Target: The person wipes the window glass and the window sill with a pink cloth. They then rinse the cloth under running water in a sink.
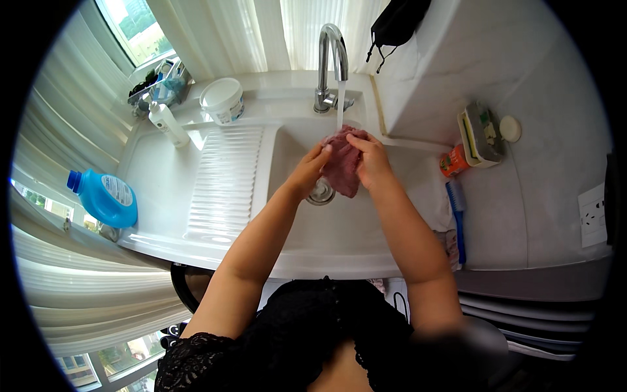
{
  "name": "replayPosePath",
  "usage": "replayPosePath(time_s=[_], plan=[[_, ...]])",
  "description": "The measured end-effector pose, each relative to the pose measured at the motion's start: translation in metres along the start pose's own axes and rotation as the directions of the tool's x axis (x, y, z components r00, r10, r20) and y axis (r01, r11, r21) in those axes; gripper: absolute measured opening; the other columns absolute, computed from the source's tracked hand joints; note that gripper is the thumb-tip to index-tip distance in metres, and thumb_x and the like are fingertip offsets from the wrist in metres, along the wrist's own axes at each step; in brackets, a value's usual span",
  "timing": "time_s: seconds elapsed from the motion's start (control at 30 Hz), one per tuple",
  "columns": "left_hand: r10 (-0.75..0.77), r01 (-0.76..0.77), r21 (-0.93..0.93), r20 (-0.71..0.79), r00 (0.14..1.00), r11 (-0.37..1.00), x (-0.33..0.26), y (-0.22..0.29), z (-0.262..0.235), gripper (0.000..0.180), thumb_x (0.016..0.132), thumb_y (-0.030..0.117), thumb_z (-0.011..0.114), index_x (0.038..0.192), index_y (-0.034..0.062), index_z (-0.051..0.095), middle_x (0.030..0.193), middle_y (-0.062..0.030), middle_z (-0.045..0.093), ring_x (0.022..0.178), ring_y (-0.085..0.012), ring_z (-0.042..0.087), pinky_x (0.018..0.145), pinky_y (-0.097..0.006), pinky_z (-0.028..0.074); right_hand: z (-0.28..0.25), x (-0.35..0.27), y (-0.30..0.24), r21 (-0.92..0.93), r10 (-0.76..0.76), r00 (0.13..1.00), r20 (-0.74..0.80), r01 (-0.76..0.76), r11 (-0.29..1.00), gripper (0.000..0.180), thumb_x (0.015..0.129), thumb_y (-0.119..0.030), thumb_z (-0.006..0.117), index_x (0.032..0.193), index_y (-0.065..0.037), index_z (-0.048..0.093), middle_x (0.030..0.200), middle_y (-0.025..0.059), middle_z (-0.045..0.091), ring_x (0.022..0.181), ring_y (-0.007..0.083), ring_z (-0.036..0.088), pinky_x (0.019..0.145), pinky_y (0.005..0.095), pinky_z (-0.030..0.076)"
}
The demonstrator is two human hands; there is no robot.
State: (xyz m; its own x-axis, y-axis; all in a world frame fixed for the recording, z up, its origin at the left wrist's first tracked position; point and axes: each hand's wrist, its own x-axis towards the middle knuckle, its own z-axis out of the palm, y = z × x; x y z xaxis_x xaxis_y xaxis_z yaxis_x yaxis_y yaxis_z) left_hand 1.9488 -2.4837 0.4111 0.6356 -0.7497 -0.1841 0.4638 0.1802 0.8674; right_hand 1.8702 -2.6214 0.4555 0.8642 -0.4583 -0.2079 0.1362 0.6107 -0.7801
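A wet, dusty-pink cloth (342, 163) hangs between my two hands over the basin of a white laundry sink (353, 225). My left hand (311, 168) grips its left edge, while my right hand (372, 159) pinches the upper right part with the thumb on top. Water (341, 104) runs in a stream from the chrome faucet (333, 49) onto the top of the cloth. Below the cloth, the round metal drain (321, 192) is partly covered. What the cloth is exactly I cannot make out from its bunched shape.
A ribbed washboard (225, 179) adjoins the basin's left side. Left of it stand a blue detergent bottle (104, 198), a white pump bottle (168, 124) and a white tub (222, 100). Along the right wall are a blue brush (457, 219), an orange can (452, 161) and a soap holder (480, 135).
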Motion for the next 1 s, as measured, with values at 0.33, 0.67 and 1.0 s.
replayPosePath(time_s=[0.33, 0.67, 1.0], plan=[[0.406, -0.345, 0.279, -0.200, 0.892, 0.896, 0.016, 0.005, -0.013, 0.014, 0.092, 0.009, 0.062, 0.101, -0.0009, 0.064, 0.088, -0.0041, 0.067, 0.079, -0.0100, 0.061, 0.071, -0.023, 0.049, -0.009, -0.002, 0.010, -0.191, 0.054, 0.996, -0.076, -0.068, 0.979, 0.029, 0.082, -0.014, 0.073, 0.107, -0.004, 0.062, 0.097, 0.0057, 0.065, 0.084, 0.0161, 0.061, 0.070, 0.0328, 0.050], [0.527, -0.411, 0.412, -0.220, 0.821, 0.813, -0.002, 0.030, -0.001, 0.010, 0.091, 0.007, 0.063, 0.096, -0.0016, 0.065, 0.085, -0.0024, 0.066, 0.079, -0.0080, 0.059, 0.071, -0.023, 0.048, -0.002, 0.011, 0.026, 0.050, 0.222, 0.972, 0.077, -0.226, 0.973, 0.019, 0.088, -0.018, 0.068, 0.102, -0.008, 0.060, 0.093, 0.0036, 0.063, 0.085, 0.0175, 0.060, 0.076, 0.0337, 0.049], [0.236, -0.209, 0.274, -0.071, 0.969, 0.939, -0.053, -0.017, 0.003, 0.029, 0.086, 0.015, 0.065, 0.108, -0.0025, 0.064, 0.113, -0.0112, 0.061, 0.095, -0.0193, 0.063, 0.084, -0.031, 0.051, 0.004, 0.029, 0.028, 0.222, 0.104, 0.994, -0.022, -0.097, 0.970, 0.014, 0.091, -0.005, 0.060, 0.103, -0.001, 0.053, 0.102, 0.0124, 0.062, 0.093, 0.0233, 0.062, 0.078, 0.0374, 0.056]])
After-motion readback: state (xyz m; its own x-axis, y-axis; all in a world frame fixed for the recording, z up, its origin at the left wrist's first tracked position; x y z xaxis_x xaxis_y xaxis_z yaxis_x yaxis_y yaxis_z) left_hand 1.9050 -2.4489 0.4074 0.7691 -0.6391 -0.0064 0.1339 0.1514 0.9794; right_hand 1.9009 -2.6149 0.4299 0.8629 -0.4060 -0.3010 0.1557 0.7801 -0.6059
